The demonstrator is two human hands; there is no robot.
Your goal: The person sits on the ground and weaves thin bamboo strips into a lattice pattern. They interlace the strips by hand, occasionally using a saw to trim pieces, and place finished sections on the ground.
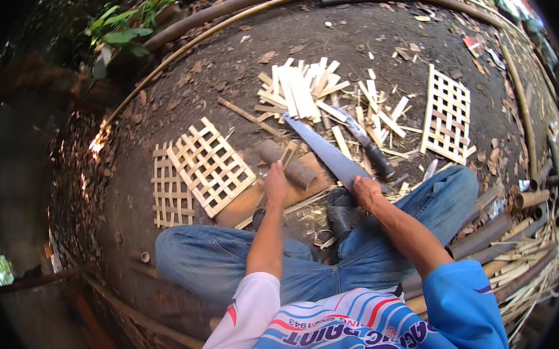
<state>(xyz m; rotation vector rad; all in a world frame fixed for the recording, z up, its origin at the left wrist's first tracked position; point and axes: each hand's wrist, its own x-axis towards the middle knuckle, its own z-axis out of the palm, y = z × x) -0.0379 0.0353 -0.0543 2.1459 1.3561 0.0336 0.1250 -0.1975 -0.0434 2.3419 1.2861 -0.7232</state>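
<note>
Seated on bare ground, a person closes the right hand (366,191) around the handle of a handsaw (325,148), its blade angled over a wooden block (255,199). The left hand (275,181) pinches a bamboo strip (289,153) against a short bamboo section (286,164). Keeping fingers clear and the strip pressed firm seems wise.

we see a saw (326,150) with a dull grey metal blade, pale matt bamboo strips (299,89), lattices (213,166) of the same bare split bamboo, rough dark earth ground (347,33), faded denim jeans (207,257).
</note>
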